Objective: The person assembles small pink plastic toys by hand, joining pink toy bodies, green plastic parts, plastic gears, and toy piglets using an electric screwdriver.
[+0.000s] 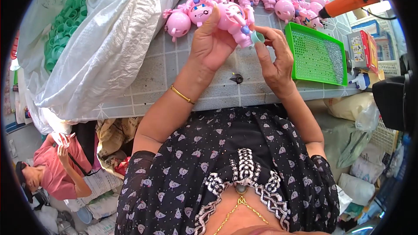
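In my left hand (213, 45) is a pink toy figure (233, 19), tilted with its lower end toward the right. Thumb and fingers close round its body. My right hand (275, 58) pinches a small pale green plastic ring (257, 38) between thumb and fingertips, right at the figure's lower end. Whether the ring touches the figure or sits partly on it, I cannot tell. Several more pink figures (285, 9) lie heaped at the back of the table, close beyond my hands. A small dark pointed piece (236, 78) rests on the table between my forearms.
A white sack (130, 30) holding green rings (65, 30) stands at the left. To the right lies a green tray (300, 76) with small metal screws. An orange electric screwdriver (352, 2) hangs above the back right. Another person (65, 165) sits at the lower left.
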Demonstrator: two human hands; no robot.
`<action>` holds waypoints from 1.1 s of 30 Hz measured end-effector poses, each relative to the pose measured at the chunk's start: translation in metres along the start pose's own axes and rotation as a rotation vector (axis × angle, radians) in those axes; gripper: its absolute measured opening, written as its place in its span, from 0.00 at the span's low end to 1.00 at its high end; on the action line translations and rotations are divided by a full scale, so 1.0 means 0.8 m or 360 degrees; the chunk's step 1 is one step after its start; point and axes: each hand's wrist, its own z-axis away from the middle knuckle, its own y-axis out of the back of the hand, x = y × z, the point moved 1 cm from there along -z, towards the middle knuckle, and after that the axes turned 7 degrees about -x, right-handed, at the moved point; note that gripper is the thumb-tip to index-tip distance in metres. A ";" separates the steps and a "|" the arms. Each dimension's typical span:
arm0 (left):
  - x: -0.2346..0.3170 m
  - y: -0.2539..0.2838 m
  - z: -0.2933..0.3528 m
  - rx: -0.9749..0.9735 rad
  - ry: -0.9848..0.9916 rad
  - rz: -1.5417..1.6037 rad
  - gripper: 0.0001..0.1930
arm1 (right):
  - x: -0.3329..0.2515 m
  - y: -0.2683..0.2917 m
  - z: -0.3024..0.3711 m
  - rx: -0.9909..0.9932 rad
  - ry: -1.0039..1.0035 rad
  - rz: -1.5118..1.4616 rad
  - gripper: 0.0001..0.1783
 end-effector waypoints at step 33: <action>-0.013 -0.015 0.012 0.0055 0.0227 -0.0922 0.32 | 0.006 0.040 0.012 0.0014 -0.0355 -0.0496 0.17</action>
